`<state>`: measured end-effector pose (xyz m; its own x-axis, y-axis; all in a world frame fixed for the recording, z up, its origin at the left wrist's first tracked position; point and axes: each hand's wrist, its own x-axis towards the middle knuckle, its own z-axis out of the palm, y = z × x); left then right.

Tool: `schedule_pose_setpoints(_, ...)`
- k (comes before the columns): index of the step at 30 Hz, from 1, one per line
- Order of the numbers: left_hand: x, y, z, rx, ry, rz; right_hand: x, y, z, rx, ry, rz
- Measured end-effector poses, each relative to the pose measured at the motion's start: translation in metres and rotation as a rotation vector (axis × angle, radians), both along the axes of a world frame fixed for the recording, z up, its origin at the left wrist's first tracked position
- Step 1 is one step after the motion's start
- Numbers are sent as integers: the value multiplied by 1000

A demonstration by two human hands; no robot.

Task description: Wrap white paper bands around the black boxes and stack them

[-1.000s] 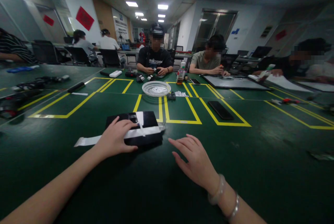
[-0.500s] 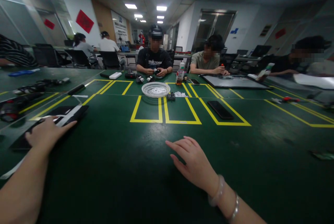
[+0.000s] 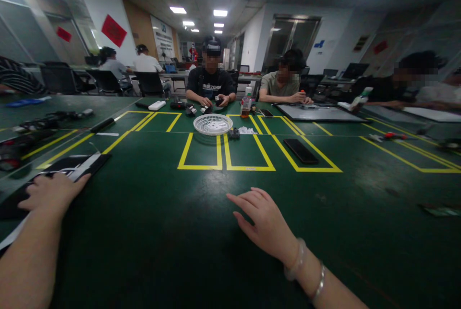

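At the left edge of the frame, the person's left hand (image 3: 54, 193) lies spread on a black case (image 3: 84, 162) with a white strap (image 3: 82, 168). The right hand (image 3: 261, 220) hovers low at centre, fingers apart. A white basket (image 3: 212, 125) sits above it, mid-frame.

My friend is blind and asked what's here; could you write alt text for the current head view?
A left hand lies on a flat black item with white straps, while a right hand hovers, holding nothing, over a green table. Beyond are a white basket, a phone and seated people.
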<state>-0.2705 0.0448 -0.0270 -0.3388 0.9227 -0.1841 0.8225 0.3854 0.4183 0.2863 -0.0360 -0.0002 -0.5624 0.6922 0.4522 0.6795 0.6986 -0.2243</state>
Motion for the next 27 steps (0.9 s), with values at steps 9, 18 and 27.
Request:
schedule_pose_setpoints(9, 29, -3, 22, -45, 262, 391, 1, 0, 0, -6, 2, 1)
schedule_pose_setpoints(18, 115, 9, 36, 278, 122, -207, 2, -1, 1, -3, 2, 30)
schedule_pose_setpoints(27, 246, -35, 34, 189, -372, -1027, -4, -10, 2, 140, -123, 43)
